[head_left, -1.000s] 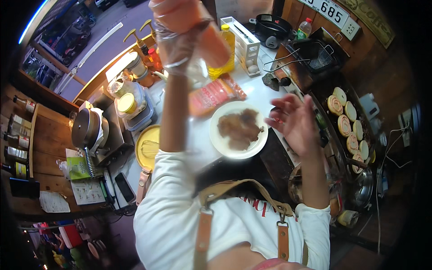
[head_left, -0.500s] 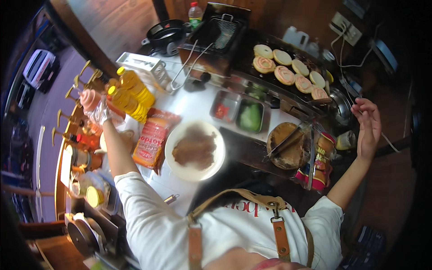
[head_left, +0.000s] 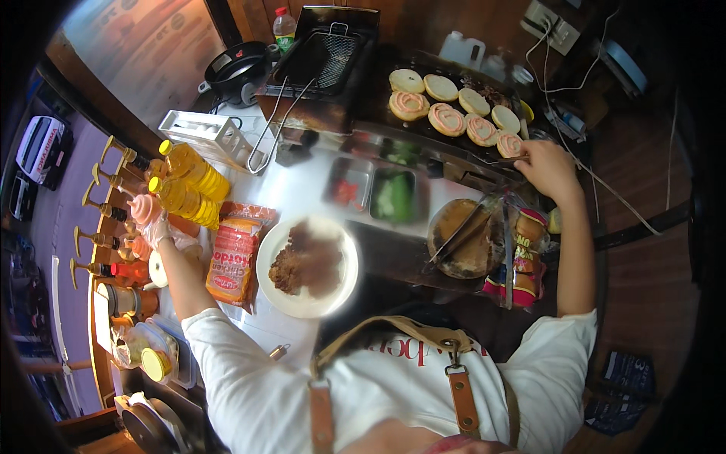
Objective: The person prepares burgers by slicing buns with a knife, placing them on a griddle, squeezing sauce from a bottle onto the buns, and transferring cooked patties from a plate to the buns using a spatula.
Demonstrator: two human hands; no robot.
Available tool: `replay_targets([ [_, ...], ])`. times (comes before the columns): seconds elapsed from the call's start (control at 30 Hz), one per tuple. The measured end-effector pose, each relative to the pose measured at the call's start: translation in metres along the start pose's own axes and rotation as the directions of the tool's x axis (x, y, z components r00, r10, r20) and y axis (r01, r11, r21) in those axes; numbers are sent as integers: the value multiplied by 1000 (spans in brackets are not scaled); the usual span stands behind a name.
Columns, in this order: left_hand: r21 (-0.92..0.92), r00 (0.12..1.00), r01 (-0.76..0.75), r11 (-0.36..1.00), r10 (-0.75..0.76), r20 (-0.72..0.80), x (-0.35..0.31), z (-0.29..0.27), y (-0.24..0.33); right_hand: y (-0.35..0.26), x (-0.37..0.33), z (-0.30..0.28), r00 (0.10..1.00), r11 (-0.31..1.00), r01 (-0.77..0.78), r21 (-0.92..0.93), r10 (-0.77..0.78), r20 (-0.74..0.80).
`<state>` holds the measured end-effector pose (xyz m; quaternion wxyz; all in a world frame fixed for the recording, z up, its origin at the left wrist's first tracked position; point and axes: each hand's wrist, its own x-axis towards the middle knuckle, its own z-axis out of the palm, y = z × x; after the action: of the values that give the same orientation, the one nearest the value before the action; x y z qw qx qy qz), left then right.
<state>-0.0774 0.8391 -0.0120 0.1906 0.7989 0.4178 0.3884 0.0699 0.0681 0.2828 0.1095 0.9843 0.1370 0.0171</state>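
At the left edge of the counter, my gloved left hand [head_left: 159,229] is closed around a pink squeeze bottle [head_left: 144,209] standing among pump bottles. My right hand [head_left: 549,168] is at the griddle's front right corner, fingers closed on what looks like a spatula [head_left: 505,160]; most of its handle is hidden. On the griddle [head_left: 382,113] lie several bun halves; the front row, such as this bun half [head_left: 447,119], carries swirls of pink sauce, and the back row, such as this plain bun half [head_left: 441,88], is bare. Brown cooked meat [head_left: 287,268] sits in a white plate [head_left: 349,280], partly behind haze.
Two yellow oil bottles [head_left: 198,172] and a hotdog pack [head_left: 233,261] stand near my left arm. Metal trays [head_left: 372,198] hold chopped red and green vegetables. Tongs [head_left: 461,231] lie over a round wooden board [head_left: 446,253] beside bagged buns [head_left: 525,257]. A fryer [head_left: 314,94] adjoins the griddle.
My right hand has come down from a raised, open pose to the griddle's edge and closed. My left hand has lowered the pink squeeze bottle among the other bottles. The view has shifted.
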Motion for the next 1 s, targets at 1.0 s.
replay_targets([
  [1.0,-491,966,60,869,-174,-189,-175,-160,167,-32,267,5,938,953,296,-58,-302,-170],
])
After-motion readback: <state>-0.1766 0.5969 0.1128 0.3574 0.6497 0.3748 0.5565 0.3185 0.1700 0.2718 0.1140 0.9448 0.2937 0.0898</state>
